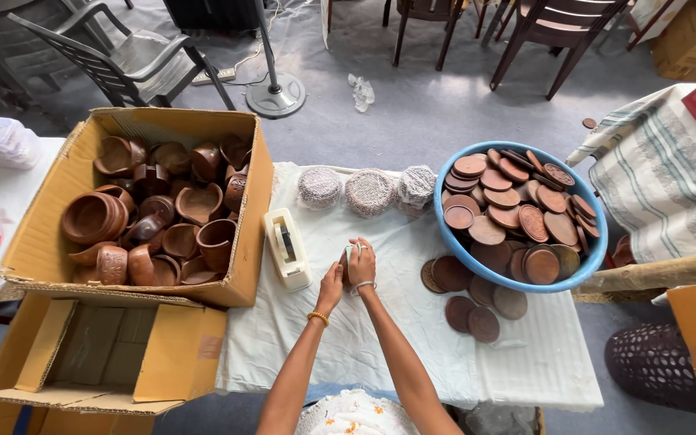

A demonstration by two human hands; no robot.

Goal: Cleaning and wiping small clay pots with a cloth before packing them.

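Observation:
Both my hands meet over the white cloth point(380, 338) at the table's middle. My right hand point(362, 262) grips a small stack of brown round clay lids point(345, 266) with pale wrap around it. My left hand point(331, 286) is closed against the stack's near side and helps hold it. A white tape dispenser point(286, 247) lies just left of my hands. Three wrapped lid stacks point(370, 192) stand in a row at the cloth's far edge. Loose clay lids point(472, 302) lie on the cloth to the right.
A blue basin point(598, 250) full of clay lids sits at right. A cardboard box point(42, 242) of clay cups and bowls stands at left, with an empty open box point(171, 354) below it. Chairs and a fan stand are on the floor beyond.

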